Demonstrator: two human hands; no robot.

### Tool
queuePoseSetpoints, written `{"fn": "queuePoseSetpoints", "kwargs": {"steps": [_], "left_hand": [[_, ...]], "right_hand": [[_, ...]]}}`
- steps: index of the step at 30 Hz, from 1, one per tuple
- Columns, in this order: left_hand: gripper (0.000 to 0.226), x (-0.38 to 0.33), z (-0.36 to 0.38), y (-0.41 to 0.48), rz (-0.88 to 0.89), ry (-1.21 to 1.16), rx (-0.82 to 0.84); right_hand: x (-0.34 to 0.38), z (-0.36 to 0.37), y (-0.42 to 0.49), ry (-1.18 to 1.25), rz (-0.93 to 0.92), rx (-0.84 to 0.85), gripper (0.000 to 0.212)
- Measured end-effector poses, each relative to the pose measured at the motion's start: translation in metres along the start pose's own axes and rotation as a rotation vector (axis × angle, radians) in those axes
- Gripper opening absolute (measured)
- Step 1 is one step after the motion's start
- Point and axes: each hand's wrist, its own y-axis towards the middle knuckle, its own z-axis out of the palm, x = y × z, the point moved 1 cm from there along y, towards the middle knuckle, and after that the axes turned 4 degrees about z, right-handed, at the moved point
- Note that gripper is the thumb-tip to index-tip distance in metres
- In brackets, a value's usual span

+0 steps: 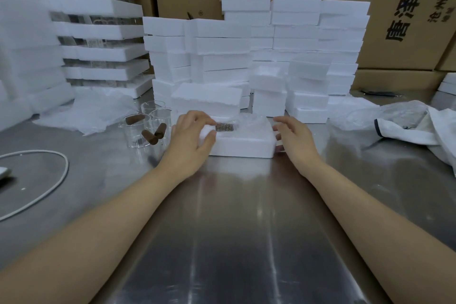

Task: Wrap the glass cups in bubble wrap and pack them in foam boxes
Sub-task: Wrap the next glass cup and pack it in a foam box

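Grip first: thumb and forefinger of left hand (191,134) closed in a pinch on the near end of handle (225,127), brown under its bubble film. Slight blur there, so firmness of contact not confirmed.

From the pinch, long axis of handle running rightward and roughly level toward wrapped cup (246,122), seated in the recess of foam box (243,147) just right of the grip.

Beyond the cup, on the side opposite the pinch: right hand (294,134), fingers spread and relaxed, holding nothing, just beside the right wall of the box. Touching or not, cannot tell.

Judged: seating nearly done, closing not yet begun. Next move judged to turn on that sideways axis, with handle pressed flat into the recess by the nearer left hand and box steadied from the far side. Risk judged: handle standing proud of the rim and fouling a lid.

Further out, past the grip: loose foam piece (206,99), likely the lid. Left of the grip: unwrapped glass cups (138,131) on table (234,205).
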Motion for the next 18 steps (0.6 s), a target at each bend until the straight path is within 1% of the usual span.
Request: {"fn": "queuePoseSetpoints", "kwargs": {"steps": [2, 4, 8, 11, 13, 15, 18], "left_hand": [[0.017, -0.002, 0.007, -0.001, 0.003, 0.036, 0.047], [0.016, -0.005, 0.011, -0.003, -0.019, 0.065, 0.049], [0.021, -0.008, 0.015, -0.001, 0.030, 0.127, 0.033], [0.026, -0.008, 0.017, 0.004, 0.054, 0.160, 0.028], [0.028, -0.006, 0.018, 0.006, 0.061, 0.154, 0.028], [0.030, -0.002, 0.020, 0.007, 0.069, 0.145, 0.019], [0.030, 0.000, 0.020, 0.008, 0.076, 0.126, 0.011]], "right_hand": [[-0.004, -0.002, 0.004, 0.046, 0.028, -0.053, 0.031], [-0.006, -0.004, 0.010, -0.041, 0.013, -0.079, 0.036], [-0.007, 0.002, 0.027, -0.350, -0.081, -0.112, 0.045], [0.000, 0.007, 0.042, -0.713, -0.304, -0.153, 0.058], [0.011, 0.010, 0.061, -0.885, -0.407, -0.149, 0.066], [0.024, 0.018, 0.086, -0.962, -0.442, -0.114, 0.066], [0.040, 0.038, 0.120, -1.089, -0.402, -0.062, 0.061]]}}
